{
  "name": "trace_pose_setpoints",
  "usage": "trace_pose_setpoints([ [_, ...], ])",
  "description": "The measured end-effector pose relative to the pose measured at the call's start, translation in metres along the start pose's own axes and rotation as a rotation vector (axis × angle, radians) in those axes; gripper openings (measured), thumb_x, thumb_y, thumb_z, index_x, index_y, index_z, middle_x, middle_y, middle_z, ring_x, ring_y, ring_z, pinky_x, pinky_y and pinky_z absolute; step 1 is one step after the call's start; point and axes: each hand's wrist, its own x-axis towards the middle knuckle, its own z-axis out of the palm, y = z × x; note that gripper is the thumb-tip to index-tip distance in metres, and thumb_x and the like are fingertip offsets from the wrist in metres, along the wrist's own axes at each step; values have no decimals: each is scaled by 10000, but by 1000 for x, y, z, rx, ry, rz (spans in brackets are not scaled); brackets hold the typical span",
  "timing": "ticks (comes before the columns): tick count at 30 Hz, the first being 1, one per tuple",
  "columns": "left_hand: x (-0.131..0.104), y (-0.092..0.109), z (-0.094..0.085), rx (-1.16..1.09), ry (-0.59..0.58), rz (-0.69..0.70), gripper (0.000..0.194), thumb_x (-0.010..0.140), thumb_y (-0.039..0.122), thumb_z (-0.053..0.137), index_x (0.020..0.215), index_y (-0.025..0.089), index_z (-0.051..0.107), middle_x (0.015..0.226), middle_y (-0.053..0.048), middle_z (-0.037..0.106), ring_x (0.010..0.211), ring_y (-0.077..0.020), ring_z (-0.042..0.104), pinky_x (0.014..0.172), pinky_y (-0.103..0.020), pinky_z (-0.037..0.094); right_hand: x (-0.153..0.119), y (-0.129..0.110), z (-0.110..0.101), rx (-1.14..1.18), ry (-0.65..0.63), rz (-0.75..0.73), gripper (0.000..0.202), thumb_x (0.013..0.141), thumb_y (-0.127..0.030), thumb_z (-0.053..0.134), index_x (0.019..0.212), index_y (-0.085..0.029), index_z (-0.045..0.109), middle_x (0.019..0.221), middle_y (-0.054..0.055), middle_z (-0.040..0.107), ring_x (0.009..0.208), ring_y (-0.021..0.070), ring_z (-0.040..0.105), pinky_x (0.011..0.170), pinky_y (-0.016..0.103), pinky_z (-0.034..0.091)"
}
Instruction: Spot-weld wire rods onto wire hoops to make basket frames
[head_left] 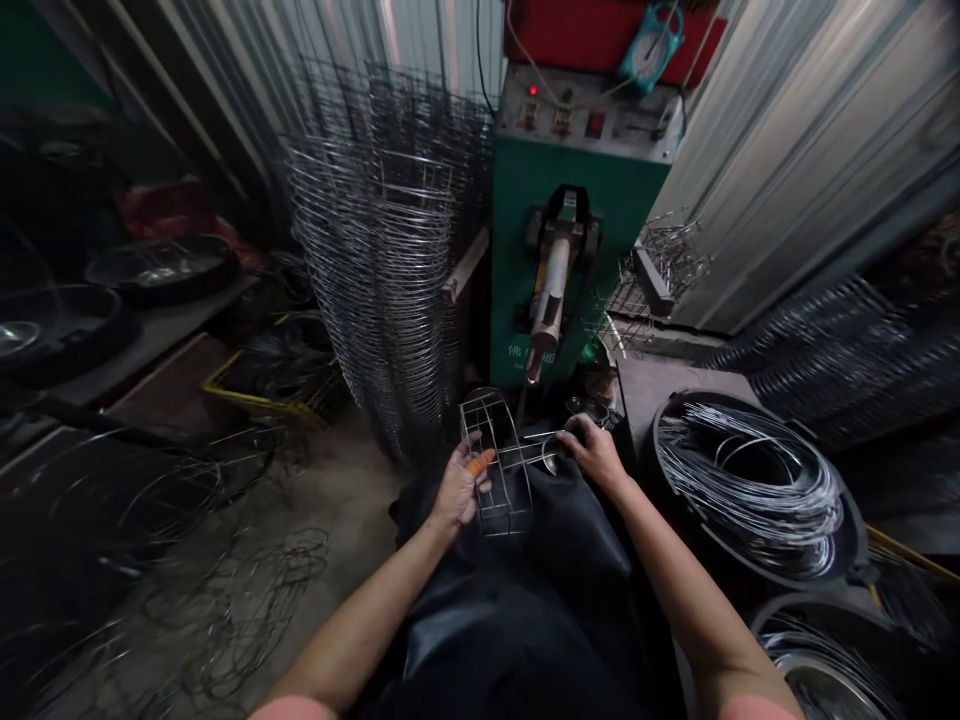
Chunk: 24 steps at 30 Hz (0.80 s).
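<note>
My left hand (459, 487) is closed on the left side of a small wire rack (491, 490), a bent grid with a rounded top. An orange cover (481, 462) sits on one of its digits. My right hand (596, 455) pinches the right end of some thin straight wires and a wire ring (553, 457), which reach toward the rack. Whether these wires are joined to the rack I cannot tell. Both hands are above a black apron (517, 620) over my lap. In front stands a green machine (517, 240) with a metal electrode arm (555, 275) pointing toward me.
Tall stacks of bent wire frames (375, 260) rise left of the machine. On the right, a black tub (664, 470) holds coiled wire pieces (765, 490), with another tub (772, 610) nearer. Loose wires (255, 590) litter the floor at left, near a yellow crate (232, 390).
</note>
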Motion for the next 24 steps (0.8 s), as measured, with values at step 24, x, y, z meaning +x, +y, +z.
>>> trace_pose_setpoints([
  [24, 57, 26, 42, 42, -1, -125, 654, 481, 294, 795, 1018, 199, 434, 562, 115, 342, 388, -5, 229, 368, -157, 169, 65, 1, -9, -147, 112, -134, 228, 841, -407, 500, 820, -248, 661, 867, 20, 673, 782, 177, 627, 662, 268, 467],
])
